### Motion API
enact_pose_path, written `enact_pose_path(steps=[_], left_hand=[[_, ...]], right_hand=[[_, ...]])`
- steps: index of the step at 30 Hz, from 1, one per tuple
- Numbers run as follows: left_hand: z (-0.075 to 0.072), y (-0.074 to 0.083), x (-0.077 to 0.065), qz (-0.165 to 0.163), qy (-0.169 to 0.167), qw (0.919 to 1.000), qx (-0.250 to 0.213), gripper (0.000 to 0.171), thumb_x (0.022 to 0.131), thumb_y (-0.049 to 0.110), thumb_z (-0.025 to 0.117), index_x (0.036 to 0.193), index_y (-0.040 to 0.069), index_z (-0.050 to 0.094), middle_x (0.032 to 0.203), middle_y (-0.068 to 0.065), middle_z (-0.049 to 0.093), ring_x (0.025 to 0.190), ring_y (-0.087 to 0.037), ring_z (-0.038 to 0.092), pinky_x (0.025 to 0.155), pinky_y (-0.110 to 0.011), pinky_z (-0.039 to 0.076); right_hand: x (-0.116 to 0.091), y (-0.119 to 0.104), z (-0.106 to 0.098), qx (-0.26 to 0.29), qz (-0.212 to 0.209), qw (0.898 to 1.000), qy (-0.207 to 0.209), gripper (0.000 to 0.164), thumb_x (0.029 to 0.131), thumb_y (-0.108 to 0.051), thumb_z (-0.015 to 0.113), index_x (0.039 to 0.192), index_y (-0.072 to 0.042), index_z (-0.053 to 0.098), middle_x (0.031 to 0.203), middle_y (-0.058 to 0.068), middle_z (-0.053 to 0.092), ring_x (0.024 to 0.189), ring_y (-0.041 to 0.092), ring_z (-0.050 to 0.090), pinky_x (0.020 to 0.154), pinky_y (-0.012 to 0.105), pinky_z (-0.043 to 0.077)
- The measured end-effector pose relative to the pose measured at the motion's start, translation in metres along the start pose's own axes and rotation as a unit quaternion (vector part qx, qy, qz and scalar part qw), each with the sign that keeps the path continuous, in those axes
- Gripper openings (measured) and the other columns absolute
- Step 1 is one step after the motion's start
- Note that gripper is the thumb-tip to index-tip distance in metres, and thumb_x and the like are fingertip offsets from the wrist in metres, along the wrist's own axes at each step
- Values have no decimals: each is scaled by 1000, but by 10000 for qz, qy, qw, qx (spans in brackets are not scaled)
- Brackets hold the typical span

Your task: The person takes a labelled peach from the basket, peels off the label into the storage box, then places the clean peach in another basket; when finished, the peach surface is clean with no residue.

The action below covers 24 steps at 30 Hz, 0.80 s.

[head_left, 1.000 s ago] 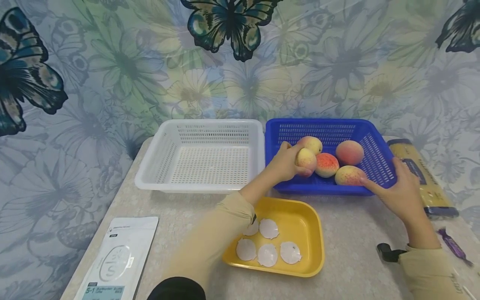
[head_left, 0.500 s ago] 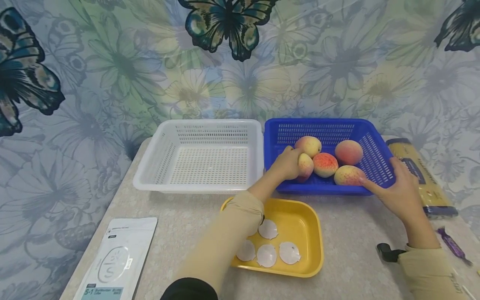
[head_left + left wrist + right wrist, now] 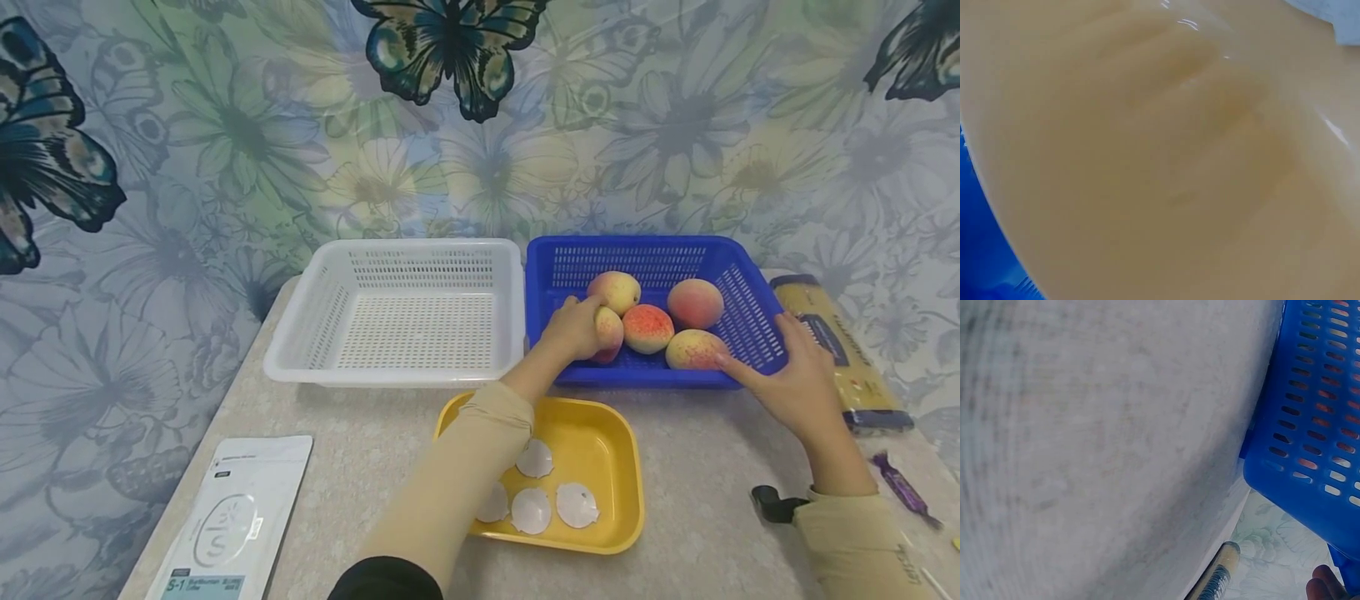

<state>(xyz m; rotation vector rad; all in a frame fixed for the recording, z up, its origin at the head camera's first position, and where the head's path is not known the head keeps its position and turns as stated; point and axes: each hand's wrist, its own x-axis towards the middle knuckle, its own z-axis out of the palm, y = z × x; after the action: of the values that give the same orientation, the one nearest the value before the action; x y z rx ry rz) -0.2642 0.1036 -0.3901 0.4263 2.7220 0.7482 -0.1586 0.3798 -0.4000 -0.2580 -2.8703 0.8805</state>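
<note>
In the head view, the blue basket (image 3: 630,377) holds several peaches. My left hand (image 3: 573,329) reaches into its left part and grips a yellow-pink peach (image 3: 609,335), partly hidden behind the fingers. Another peach (image 3: 615,290) lies just behind it, and a redder peach (image 3: 648,328) lies to its right. My right hand (image 3: 802,379) holds the basket's front right corner, thumb at the front rim near a speckled peach (image 3: 693,350) and fingers along the right side. Some right fingertips (image 3: 1325,584) show at the bottom right of the right wrist view. A pink peach (image 3: 696,302) lies farther back.
A white basket (image 3: 281,354) stands left of the blue one. In front is a yellow tray (image 3: 626,467) with several whitish discs (image 3: 577,505), partly under my left forearm. A white pouch (image 3: 240,508) lies left; a yellow packet (image 3: 847,350) and purple-wrapped sweet (image 3: 906,490) lie right.
My left hand has lowered slightly with its peach, which now sits against the red one's left side. My left forearm has shifted a little right over the tray. My right hand keeps its hold.
</note>
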Motion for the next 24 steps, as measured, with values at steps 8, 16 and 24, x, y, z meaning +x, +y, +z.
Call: enact_pose_path(steps=[8,16,24], left_hand=[[-8,4,-4,252,20,9978,610,58,89,34,70,143,26,51,136,-3,59,128,-23,53,109,-39,45],[-32,11,-20,644,33,9961,605,58,91,36,69,144,29,48,145,-2,52,132,-22,52,111,-39,44],[-75,12,-73,1202,565,9903,397,66,94,44,61,153,36,34,163,-5,27,150,-27,29,118,-51,34]], right_hand=[[3,3,2,22,-50,10000,60,107,86,-52,71,158,0,10,164,27,7,147,58,3,110,78,7],[3,5,3,-6,-24,9999,140,106,86,-53,71,157,0,13,163,28,10,146,58,4,110,78,8],[-5,0,4,-366,121,9985,393,105,86,-60,67,157,-1,17,161,30,15,144,57,8,108,78,10]])
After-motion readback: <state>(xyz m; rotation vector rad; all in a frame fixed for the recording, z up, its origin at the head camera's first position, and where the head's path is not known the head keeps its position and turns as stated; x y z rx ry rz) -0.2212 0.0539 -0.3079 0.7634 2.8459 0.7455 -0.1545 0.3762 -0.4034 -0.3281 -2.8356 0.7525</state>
